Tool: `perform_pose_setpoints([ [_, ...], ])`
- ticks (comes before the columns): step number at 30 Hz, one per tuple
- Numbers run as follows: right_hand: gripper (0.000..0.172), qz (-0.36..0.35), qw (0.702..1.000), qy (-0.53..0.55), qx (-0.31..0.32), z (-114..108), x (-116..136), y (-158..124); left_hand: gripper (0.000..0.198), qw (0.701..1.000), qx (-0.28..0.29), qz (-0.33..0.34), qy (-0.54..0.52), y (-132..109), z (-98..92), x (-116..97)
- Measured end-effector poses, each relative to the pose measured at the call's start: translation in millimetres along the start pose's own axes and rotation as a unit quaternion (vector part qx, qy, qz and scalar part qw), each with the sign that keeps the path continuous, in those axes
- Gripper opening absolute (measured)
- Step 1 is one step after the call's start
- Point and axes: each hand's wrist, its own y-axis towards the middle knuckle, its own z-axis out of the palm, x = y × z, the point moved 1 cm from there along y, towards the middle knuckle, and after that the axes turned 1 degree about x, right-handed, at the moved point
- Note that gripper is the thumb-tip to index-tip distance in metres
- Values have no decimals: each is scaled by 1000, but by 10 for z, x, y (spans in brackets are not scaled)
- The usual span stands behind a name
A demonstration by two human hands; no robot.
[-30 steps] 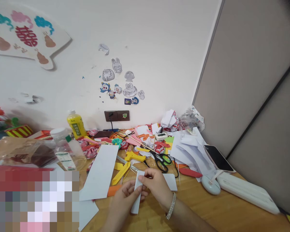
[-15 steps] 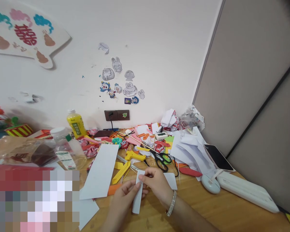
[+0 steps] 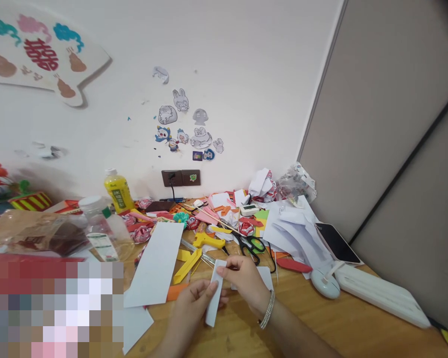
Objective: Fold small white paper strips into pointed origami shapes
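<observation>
Fold in progress: white paper strip [image 3: 214, 296] held in both hands over table [image 3: 321, 318].
L hand [image 3: 192, 303] pinches lower half, R hand [image 3: 244, 282] pinches top end; strip sits btwn them, tilted. Looks like the crease step; a clean fold needs edges aligned before pressing. Scissors [image 3: 251, 246] just behind R hand.

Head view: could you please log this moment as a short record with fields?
left hand: grips paper strip at its middle
right hand: pinches the strip's upper end
strip: white, narrow, held over the table
behind hands: scissors, glue gun
left of hands: white sheet
far right: phone
</observation>
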Motion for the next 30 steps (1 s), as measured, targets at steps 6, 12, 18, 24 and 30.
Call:
perform_pose_setpoints([
  [6, 24, 5, 1000, 5, -17, -55, 7, 27, 40, 994, 7, 18, 108, -24, -2, -52],
  [12, 30, -9, 999, 9, -39, -103, 51, 36, 38, 995, -5, 18, 99, -25, -15, -5],
  [18, 30, 4, 997, 66, -36, -102, 34, 38, 41, 995, -15, 7, 102, -49, 14, -5],
  [24, 32, 52, 986, 139, 71, 39, 11, -51, 42, 996, -1, 1, 86, -29, 11, 21],
  [30, 38, 59, 992, 100, 46, 34, -13, -42, 38, 997, 17, 10, 78, -48, 40, 28],
])
